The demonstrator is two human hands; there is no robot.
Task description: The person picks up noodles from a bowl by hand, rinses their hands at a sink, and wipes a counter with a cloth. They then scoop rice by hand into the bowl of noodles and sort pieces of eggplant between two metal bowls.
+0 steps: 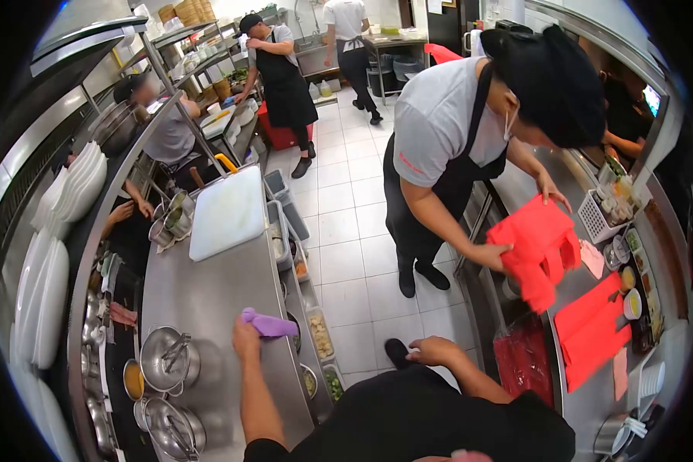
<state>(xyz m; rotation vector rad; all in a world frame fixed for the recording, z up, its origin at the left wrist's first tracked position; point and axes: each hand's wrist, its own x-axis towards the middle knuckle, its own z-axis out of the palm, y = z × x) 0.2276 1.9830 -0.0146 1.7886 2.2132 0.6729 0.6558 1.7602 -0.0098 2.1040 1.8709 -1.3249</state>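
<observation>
My left hand (246,339) is closed on a purple cloth (272,323), which lies on the steel counter (231,292) near its right edge. My right hand (433,352) hangs over the floor in front of my body, fingers loosely bent and apart, with nothing visible in it. Left of the cloth stand two steel pots, the upper pot (169,358) and the lower pot (173,427), each with a metal utensil inside. Beside them is a small pot of orange-brown liquid (134,380). A white cutting board (227,212) rests farther up the counter.
A co-worker in a black apron (446,177) handles red bags (535,246) at the right counter, where another red bag (593,331) lies. Food tubs (320,335) line the left counter's aisle side. Plates (42,300) fill the left shelf. Other people stand farther back.
</observation>
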